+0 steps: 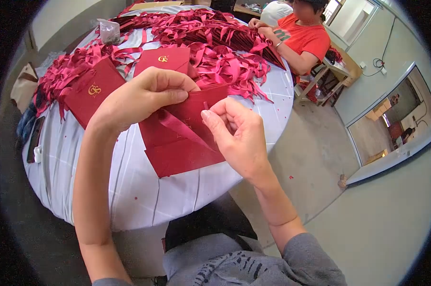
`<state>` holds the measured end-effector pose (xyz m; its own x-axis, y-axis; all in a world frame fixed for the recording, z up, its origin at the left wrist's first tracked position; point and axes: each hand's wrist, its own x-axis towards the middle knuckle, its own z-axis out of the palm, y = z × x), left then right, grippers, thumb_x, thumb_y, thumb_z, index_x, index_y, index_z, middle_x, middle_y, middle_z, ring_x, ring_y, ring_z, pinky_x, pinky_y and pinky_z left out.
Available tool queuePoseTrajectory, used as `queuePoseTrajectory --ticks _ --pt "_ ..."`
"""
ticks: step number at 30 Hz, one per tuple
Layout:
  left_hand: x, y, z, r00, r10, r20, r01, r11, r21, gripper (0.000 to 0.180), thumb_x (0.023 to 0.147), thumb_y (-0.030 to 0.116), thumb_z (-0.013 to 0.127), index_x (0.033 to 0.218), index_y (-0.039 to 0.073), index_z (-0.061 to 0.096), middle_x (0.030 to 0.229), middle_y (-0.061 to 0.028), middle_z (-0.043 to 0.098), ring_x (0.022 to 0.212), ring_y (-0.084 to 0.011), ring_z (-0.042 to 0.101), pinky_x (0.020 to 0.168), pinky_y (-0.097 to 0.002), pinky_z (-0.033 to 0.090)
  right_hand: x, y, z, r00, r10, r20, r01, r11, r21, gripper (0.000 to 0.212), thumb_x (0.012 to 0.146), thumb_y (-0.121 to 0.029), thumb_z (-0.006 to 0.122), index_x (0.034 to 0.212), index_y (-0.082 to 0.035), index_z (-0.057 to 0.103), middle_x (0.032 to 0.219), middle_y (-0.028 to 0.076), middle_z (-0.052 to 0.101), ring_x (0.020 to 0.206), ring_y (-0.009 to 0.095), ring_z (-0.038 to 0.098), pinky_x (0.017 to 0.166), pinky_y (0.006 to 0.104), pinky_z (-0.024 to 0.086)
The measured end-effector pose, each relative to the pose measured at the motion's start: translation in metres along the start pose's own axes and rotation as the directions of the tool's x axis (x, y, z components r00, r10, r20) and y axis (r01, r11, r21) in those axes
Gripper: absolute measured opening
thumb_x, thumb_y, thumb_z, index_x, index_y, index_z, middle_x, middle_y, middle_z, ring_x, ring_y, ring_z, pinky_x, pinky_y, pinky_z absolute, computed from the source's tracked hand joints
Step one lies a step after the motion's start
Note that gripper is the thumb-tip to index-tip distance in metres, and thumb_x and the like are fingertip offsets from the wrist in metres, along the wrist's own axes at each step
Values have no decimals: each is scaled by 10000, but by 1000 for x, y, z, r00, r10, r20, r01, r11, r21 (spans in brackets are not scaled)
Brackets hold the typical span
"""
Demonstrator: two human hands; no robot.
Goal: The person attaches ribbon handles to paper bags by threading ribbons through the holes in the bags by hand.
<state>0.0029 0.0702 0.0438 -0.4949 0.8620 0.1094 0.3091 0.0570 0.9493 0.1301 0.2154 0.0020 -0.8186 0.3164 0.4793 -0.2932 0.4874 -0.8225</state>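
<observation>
A dark red paper gift bag lies tilted in front of me over the table's near part. At its top edge, my left hand is closed, thumb and fingers pinching the paper. A wine-red ribbon loops across the bag's front. My right hand is closed in a pinch beside the bag's upper right, with a small bit of ribbon showing at its fingertips. Its curled fingers partly hide the bag. Two more red bags with gold emblems, one on the left and one behind, rest past my left hand.
Piles of red ribbon-handled bags cover the far side of the round table with its white cloth. A clear plastic bag stands at the back left. A dark phone lies at the left edge. Across the table sits a person in an orange-red shirt.
</observation>
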Motion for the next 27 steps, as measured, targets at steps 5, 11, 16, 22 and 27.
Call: queuePoseTrajectory --ticks 5,11,16,22,27 --pt "-4 13 5 1000 18 -6 -18 998 59 186 824 35 588 994 -40 599 882 -3 616 831 -55 552 752 -211 460 2 -1 -2 1000 2 -1 -2 1000 -2 151 811 -114 613 717 -13 550 533 104 542 450 152 515 439 293 388" --pt "2 10 37 926 336 -170 -256 892 372 165 716 3 645 853 -73 590 753 -90 631 721 -110 598 666 -253 482 0 8 -15 995 -101 -12 98 985 -144 159 790 -163 576 715 -28 542 610 192 544 567 360 562 506 428 419" --pt "-16 20 54 869 434 -239 -182 727 662 161 665 -22 633 818 -4 588 776 -116 614 721 -279 560 697 -340 405 -2 -9 -17 987 -161 15 160 965 -205 139 757 -129 539 698 -3 534 629 232 552 621 410 562 588 497 435" --pt "-8 28 68 819 554 -152 -257 590 766 173 682 -46 591 849 -5 569 786 -120 588 707 -280 520 705 -337 388 5 -6 -31 993 -116 15 117 991 -63 138 727 -104 543 688 28 551 656 228 572 658 400 576 598 482 439" --pt "-8 22 67 800 586 -129 -275 549 790 173 697 -33 582 867 -4 567 810 -121 594 727 -284 530 719 -344 384 7 7 -24 992 7 122 -33 978 205 144 774 -106 555 739 34 548 679 223 567 660 367 573 572 424 424"
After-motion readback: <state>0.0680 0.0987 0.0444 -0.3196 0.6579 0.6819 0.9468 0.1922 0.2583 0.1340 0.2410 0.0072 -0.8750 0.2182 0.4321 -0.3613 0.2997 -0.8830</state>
